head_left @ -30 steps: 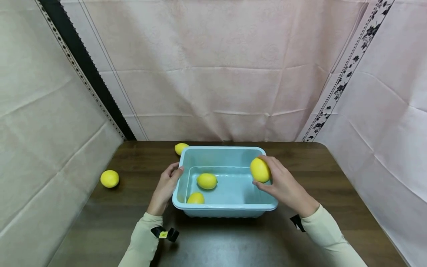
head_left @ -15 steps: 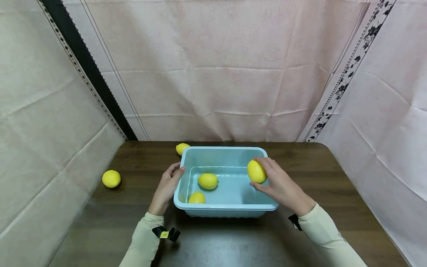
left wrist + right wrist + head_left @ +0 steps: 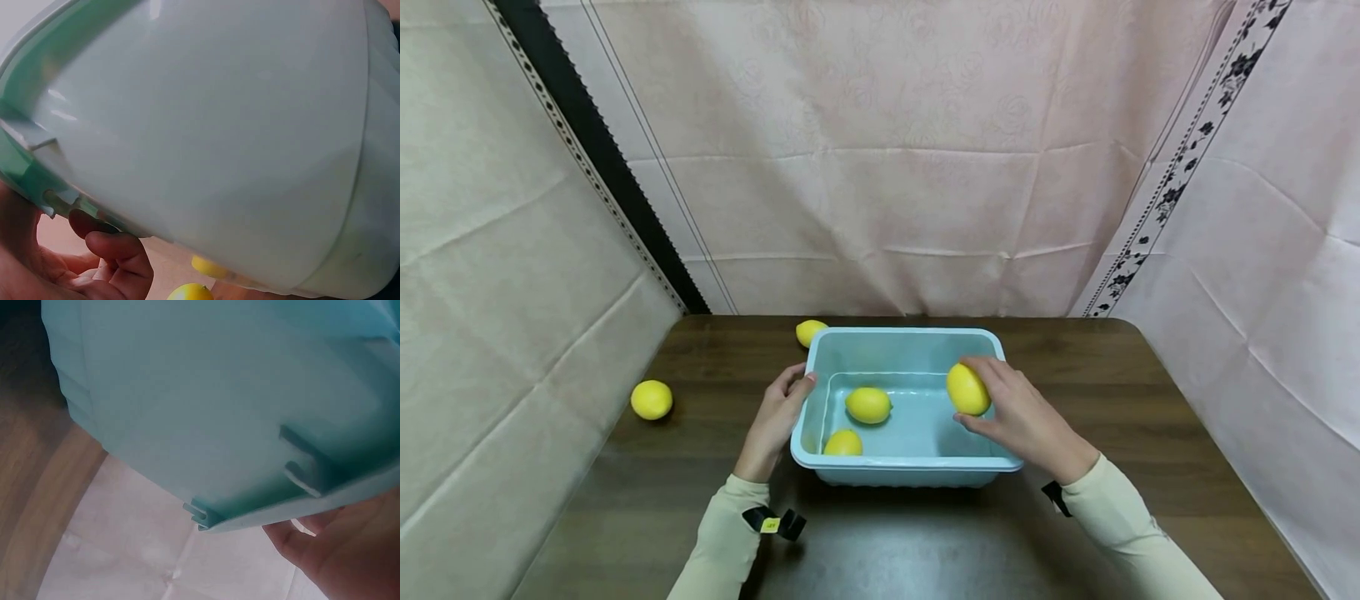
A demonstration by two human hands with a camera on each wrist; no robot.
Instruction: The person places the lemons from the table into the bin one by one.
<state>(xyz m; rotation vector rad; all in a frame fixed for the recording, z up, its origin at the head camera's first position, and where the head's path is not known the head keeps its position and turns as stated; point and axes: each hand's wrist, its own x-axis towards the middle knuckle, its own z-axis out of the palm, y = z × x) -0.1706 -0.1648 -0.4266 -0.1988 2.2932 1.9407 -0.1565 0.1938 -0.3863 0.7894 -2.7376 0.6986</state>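
A light blue plastic basin [image 3: 902,477] stands on the table, two lemons inside it: one near the middle [image 3: 868,405], another in the front left corner [image 3: 843,442]. My left hand [image 3: 771,427] grips the basin's left rim; in the left wrist view its curled fingers [image 3: 122,256] come up under the edge. Over the right part of the basin, my right hand [image 3: 1028,419] holds a lemon [image 3: 967,389] between thumb and fingers. The right wrist view shows the basin's outer wall [image 3: 162,419] and part of the right hand [image 3: 353,550] above the rim, with the held lemon hidden.
One lemon [image 3: 651,400] lies on the dark wood table [image 3: 925,550] at the left. Another lemon [image 3: 809,332] sits behind the basin's back left corner. Pale cloth [image 3: 880,192] hangs along the back and both sides.
My right hand has moved left and slightly down with its lemon, farther in over the basin. The left hand has kept its place on the rim.
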